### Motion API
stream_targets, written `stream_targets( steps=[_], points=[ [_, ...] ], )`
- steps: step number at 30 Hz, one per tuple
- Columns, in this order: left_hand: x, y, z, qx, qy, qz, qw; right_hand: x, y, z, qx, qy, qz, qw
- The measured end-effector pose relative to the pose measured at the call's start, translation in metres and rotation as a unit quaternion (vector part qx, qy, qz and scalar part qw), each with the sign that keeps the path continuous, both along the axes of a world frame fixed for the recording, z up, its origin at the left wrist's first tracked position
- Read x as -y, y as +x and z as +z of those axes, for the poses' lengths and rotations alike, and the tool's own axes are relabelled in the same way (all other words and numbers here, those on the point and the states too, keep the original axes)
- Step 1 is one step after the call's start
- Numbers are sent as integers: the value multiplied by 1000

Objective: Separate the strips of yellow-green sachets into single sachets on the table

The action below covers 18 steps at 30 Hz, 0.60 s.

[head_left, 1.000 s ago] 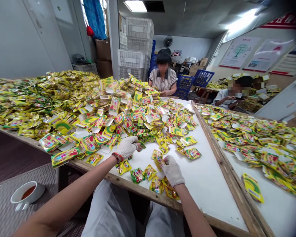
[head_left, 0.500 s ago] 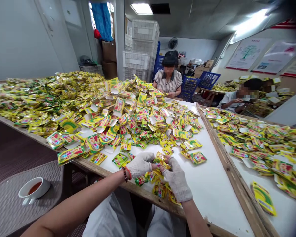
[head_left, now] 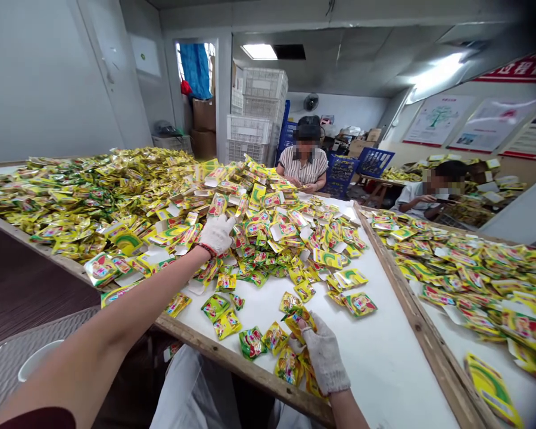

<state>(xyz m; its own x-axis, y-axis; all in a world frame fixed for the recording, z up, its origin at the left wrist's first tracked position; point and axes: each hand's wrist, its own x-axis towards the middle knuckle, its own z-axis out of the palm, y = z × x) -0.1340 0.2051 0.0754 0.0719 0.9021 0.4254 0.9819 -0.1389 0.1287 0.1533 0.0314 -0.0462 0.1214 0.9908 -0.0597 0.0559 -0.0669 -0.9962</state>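
Note:
Both my hands wear white knit gloves. My left hand [head_left: 217,233] reaches far forward into the big heap of yellow-green sachets and flat boxes [head_left: 268,220], its fingers curled down onto the packets. My right hand [head_left: 324,351] stays near the table's front edge, closed on a small bunch of yellow sachets [head_left: 300,319]. A few loose sachets [head_left: 250,341] lie on the white tabletop [head_left: 384,339] beside and under that hand.
A second table [head_left: 477,268] at the right also carries sachets, past a wooden rail [head_left: 411,298]. One person sits across the table [head_left: 305,161], another at the right [head_left: 429,187]. White crates [head_left: 261,107] stand behind. A white cup [head_left: 36,360] sits low left.
My left hand left the right hand and stretched forward into the pile. The right hand kept its sachets and stayed near the front edge. The camera tilted up.

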Motion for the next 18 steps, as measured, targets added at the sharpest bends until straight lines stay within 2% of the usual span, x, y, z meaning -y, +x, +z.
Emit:
stream_targets(
  steps=[2,4,7,9,10,11,12,14,15,16,18],
  points=[
    [10,3,1,59,8,-3,998,1,0,2,40,29,-17,999],
    [30,14,-6,174,-18,-19,984,3,-4,6,58,59,-28,996],
    [68,38,-27,351,-135,-66,924,6,-14,18,41,107,-14,993],
    [94,53,-41,405,-248,-92,875,7,-19,26,32,116,0,993],
    [105,59,-47,405,-284,-97,864,7,-20,30,31,106,4,994],
    [116,63,-50,384,-289,-106,870,7,-20,34,29,88,8,996],
    [125,66,-52,347,-262,-120,892,7,-19,37,23,65,11,998],
    [137,70,-52,227,-149,-173,947,9,-15,41,1,25,23,999],
    [141,71,-51,155,-94,-209,961,10,-13,41,-14,13,33,999],
    [144,73,-50,87,-62,-244,964,11,-11,41,-28,6,44,999],
    [146,77,-50,-11,-70,-287,955,14,-8,40,-46,7,57,997]
  ],
)
